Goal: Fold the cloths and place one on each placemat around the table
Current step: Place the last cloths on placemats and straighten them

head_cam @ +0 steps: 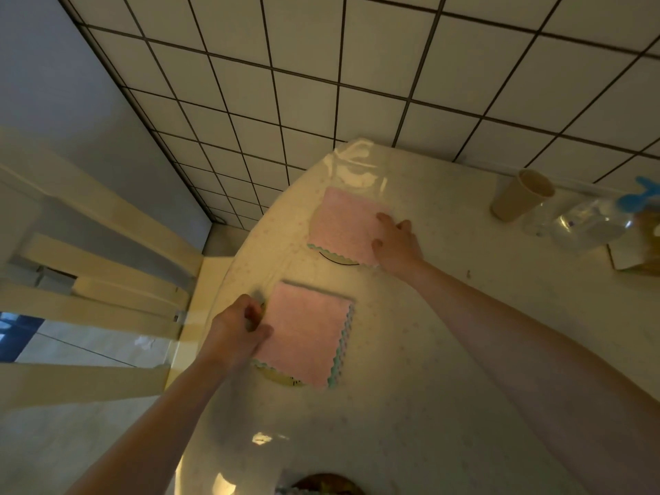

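Two pink cloths (307,334) (344,225) near table edge (228,280), hands (237,328) (396,244) on them

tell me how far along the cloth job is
Done, it seems: two folded pink cloths lie on mats, the far cloth and the near cloth. In hand: the right hand rests on the far one and the left hand pinches the near one's edge. A third mat is barely visible; its state is unclear.

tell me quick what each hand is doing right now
Left hand: fingers curled, pinching the left edge of the near pink cloth.
Right hand: open, fingers resting flat on the right edge of the far pink cloth.
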The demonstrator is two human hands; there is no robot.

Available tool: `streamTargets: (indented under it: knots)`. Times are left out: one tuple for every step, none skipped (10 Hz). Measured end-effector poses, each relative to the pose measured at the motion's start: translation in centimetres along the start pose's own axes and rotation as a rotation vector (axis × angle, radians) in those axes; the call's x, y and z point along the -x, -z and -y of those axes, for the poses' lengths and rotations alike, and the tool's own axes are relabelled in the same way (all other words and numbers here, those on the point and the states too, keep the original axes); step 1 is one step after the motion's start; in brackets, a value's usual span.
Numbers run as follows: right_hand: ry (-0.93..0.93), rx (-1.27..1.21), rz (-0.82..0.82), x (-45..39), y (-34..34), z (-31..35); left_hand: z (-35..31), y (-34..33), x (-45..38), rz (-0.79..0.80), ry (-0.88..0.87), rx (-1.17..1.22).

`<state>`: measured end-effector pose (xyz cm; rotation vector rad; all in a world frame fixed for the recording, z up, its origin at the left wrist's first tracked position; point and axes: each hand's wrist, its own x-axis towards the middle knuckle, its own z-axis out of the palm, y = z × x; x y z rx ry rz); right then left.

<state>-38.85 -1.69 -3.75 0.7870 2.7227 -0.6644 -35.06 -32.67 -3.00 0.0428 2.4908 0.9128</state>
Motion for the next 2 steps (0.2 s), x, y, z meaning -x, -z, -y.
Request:
streamTargets:
  knots:
    - [-0.005,-0.056,0.005,0.8,0.8,-0.3,0.0,-0.1,0.3,-0.006,-0.045,-0.113]
    - [-0.001,-0.148,-0.008,2.8,1.5,-1.4,0.4,-0.1,1.2,0.032,-0.062,-0.233]
